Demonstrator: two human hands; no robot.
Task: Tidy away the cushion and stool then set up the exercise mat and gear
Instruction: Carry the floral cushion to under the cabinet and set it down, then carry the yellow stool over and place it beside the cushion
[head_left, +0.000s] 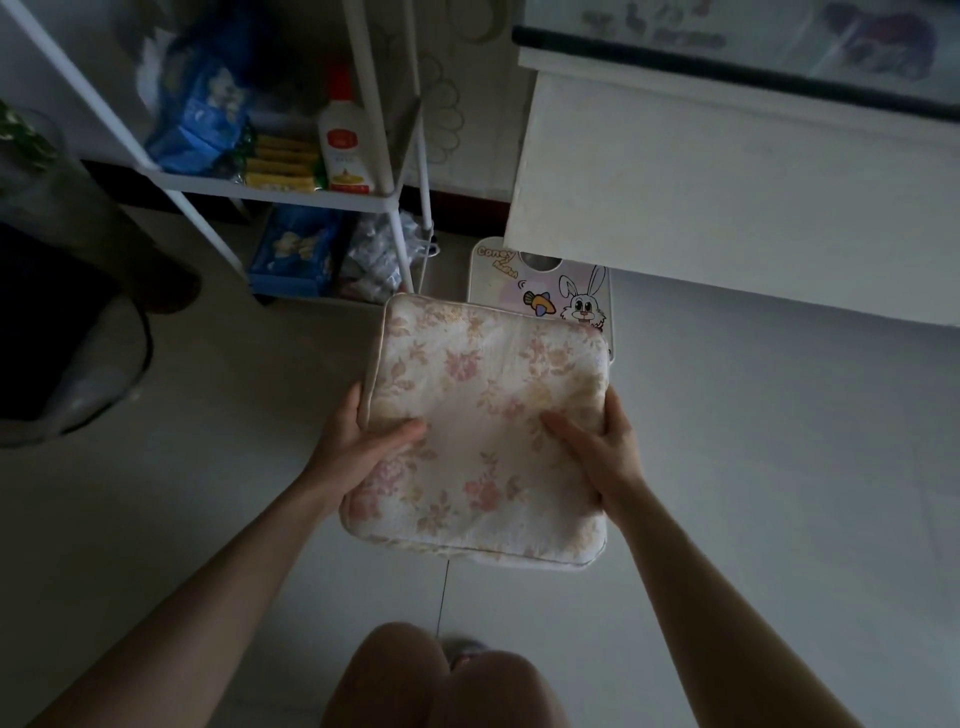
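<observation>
**Cushion in both hands, stool waiting behind it**

A person is holding a floral cushion (483, 431) over a pale tiled floor (753, 467), gripping it at the two side edges. The left hand (358, 441) is wrapping the left edge with the thumb pressing on top; the right hand (597, 441) is doing the same on the right edge, fingers curling out of sight underneath. The cushion is sitting roughly level, its far edge overlapping a small white stool (550, 291) with a rabbit print, which is standing half under a white counter (727, 182). Whether cushion and stool are touching cannot be told.

The likeliest slip from here is the soft cushion folding or sagging out of a side-only grip, since nothing is supporting its middle. A second risk is its far edge catching the stool or the counter's lower edge if it is being carried forward or lifted steeply.

Room is lying mostly to the right, where the floor is running open. To the left, a white wire rack (291, 192) loaded with a bottle and packets is standing near, and a dark chair base is crowding the far left. The person's knees are directly below.
</observation>
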